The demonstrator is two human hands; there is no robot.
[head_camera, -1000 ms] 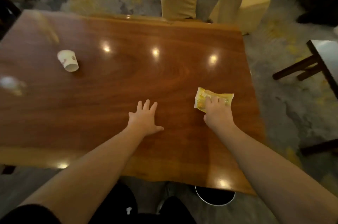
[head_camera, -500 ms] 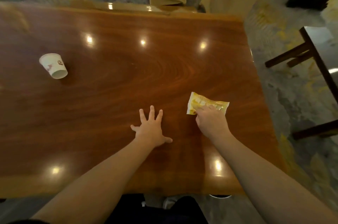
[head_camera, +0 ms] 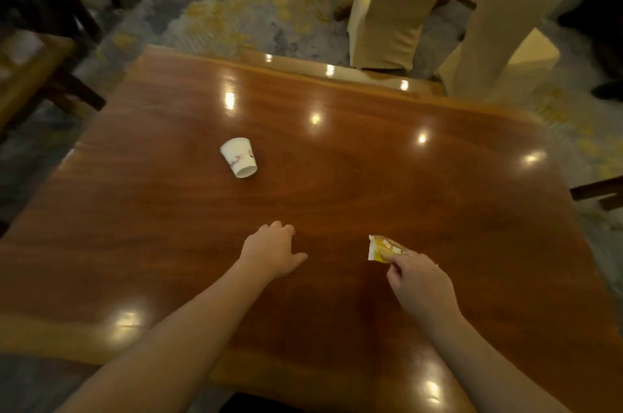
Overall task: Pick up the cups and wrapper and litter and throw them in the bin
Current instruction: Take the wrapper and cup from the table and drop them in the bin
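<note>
A white paper cup [head_camera: 239,157] with a red print lies on its side on the glossy wooden table [head_camera: 371,183], left of centre. My right hand [head_camera: 416,282] pinches a yellow wrapper [head_camera: 382,249] by its near edge, and the wrapper sticks up from my fingers. My left hand [head_camera: 271,249] rests on the table below the cup, fingers curled under and holding nothing. No bin is in view.
Two chairs in cream covers [head_camera: 394,7] stand at the table's far edge. A wooden chair [head_camera: 30,75] is at the left and dark furniture [head_camera: 596,191] at the right. Patterned carpet surrounds the table.
My right hand closed on the wrapper and lifted its edge off the table. My left hand's spread fingers curled in. The view swung left, so the cup now appears nearer the centre.
</note>
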